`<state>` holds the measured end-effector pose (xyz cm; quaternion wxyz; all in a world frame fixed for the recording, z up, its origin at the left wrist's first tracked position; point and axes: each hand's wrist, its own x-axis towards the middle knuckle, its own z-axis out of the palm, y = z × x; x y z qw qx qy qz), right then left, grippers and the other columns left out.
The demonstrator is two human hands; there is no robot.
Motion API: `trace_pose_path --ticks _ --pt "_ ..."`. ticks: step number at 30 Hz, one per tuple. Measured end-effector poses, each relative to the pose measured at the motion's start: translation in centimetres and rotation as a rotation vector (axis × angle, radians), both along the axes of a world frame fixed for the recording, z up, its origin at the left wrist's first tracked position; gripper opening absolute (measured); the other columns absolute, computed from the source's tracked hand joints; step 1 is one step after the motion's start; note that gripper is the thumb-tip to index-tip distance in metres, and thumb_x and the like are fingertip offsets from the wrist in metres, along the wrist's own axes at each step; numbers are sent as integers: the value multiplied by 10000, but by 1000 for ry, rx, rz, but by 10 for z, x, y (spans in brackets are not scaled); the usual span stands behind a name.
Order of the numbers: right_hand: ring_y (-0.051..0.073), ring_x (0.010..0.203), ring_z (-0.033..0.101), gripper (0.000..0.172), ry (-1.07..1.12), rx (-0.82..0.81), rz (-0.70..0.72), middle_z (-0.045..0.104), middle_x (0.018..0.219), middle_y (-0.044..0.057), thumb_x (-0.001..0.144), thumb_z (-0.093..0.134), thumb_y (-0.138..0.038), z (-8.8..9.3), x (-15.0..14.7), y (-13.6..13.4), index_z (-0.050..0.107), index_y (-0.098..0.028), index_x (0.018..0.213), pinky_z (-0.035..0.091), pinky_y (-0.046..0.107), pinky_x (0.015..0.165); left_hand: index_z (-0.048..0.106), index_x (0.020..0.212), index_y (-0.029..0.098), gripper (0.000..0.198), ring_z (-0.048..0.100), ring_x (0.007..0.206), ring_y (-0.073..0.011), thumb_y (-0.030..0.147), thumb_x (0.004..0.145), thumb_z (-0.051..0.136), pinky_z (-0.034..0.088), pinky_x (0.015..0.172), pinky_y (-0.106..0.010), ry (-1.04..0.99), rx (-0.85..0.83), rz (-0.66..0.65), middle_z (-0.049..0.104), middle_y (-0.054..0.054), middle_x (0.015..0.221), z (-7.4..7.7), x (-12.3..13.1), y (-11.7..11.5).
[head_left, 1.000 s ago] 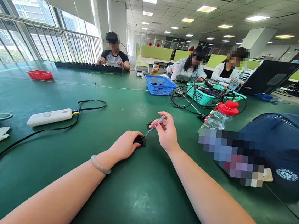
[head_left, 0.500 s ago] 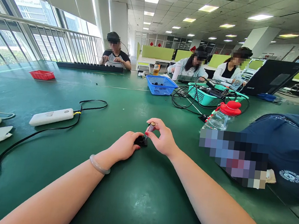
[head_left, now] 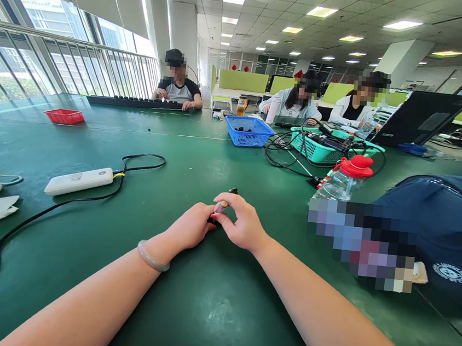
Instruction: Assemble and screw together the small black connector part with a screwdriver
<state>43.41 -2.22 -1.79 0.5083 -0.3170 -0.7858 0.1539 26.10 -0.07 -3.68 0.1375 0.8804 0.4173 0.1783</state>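
My right hand (head_left: 242, 221) is closed in a pinch round a small screwdriver (head_left: 222, 206) with a purplish handle and a brownish end. Its tip is hidden behind the fingers. Against it, my left hand (head_left: 195, 224) has its fingers closed on a small black part (head_left: 211, 220), mostly covered by both hands and low over the green table (head_left: 216, 309). A black toothed piece (head_left: 233, 191) shows just beyond my right fingers; whether it belongs to the same part I cannot tell.
A white power strip (head_left: 79, 181) with a black cable lies left. Further off are a red tray (head_left: 64, 116), a blue basket (head_left: 248, 133) and a green basket (head_left: 316, 149) with cables. At right stand a red-capped bottle (head_left: 343, 179) and a dark blue bag (head_left: 440, 228). Several people sit opposite.
My right hand has shifted left and slightly down with the screwdriver, closer to my left hand. The black part is now more covered, and the toothed piece shows beyond the fingers.
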Motion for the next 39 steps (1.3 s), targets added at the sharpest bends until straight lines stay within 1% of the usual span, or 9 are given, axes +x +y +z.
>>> trace_pose_path --ticks 6,13,17,21,24,27,32,36,39 --pt "170 782 657 239 368 -127 -90 649 828 -7 920 548 -310 -4 12 11 472 -279 1144 536 372 839 604 1231 218 412 624 1061 -258 150 826 636 503 953 -396 3 -34 67 685 -88 1089 3 0 -3" --pt "179 794 682 221 265 -267 -44 667 812 -7 874 589 -311 -13 15 22 507 -262 1073 533 380 836 592 1250 204 408 603 1126 -259 135 848 597 482 1016 -425 -1 -26 67 673 -100 1171 2 0 -4" --pt "186 804 680 224 338 -281 -126 659 824 -2 825 653 -344 -12 17 25 529 -250 987 530 379 831 586 1246 201 372 574 1160 -255 153 878 553 463 1045 -438 -36 3 57 659 -94 1210 5 1 -6" --pt "165 786 675 267 686 -224 -240 646 811 -11 835 649 -389 -13 30 37 459 -254 965 542 338 773 576 1261 219 376 552 1168 -246 142 908 472 439 1068 -441 -85 63 88 635 -87 1240 10 2 -8" --pt "131 629 639 315 800 -197 -396 644 796 -25 816 656 -424 -18 43 49 417 -254 933 536 296 648 561 1304 226 417 545 1143 -255 141 912 447 438 1051 -450 -82 117 191 600 -104 1251 10 1 -7" --pt "124 611 654 337 802 -266 -481 678 835 -12 782 685 -421 -28 52 60 432 -243 917 543 292 635 551 1357 242 476 554 1062 -264 141 902 452 458 994 -457 10 104 314 580 -122 1187 6 -3 -4" --pt "144 735 719 302 753 -404 -423 713 949 32 776 674 -414 -40 54 69 464 -228 889 574 324 736 660 1257 288 452 552 1039 -284 147 888 439 471 935 -460 147 29 367 569 -122 1125 -3 -8 -1" --pt "130 642 699 298 758 -479 -402 711 849 6 781 659 -413 -39 52 67 455 -224 886 565 297 673 660 1243 212 460 519 1191 -310 119 845 447 427 1040 -481 140 17 375 555 -150 1244 -2 -5 -2" --pt "121 553 654 289 765 -457 -428 678 727 -34 802 641 -433 -34 52 63 453 -228 882 539 275 598 686 1118 161 437 440 1334 -298 55 765 453 364 1142 -466 79 -14 347 537 -149 1339 3 -1 -3"
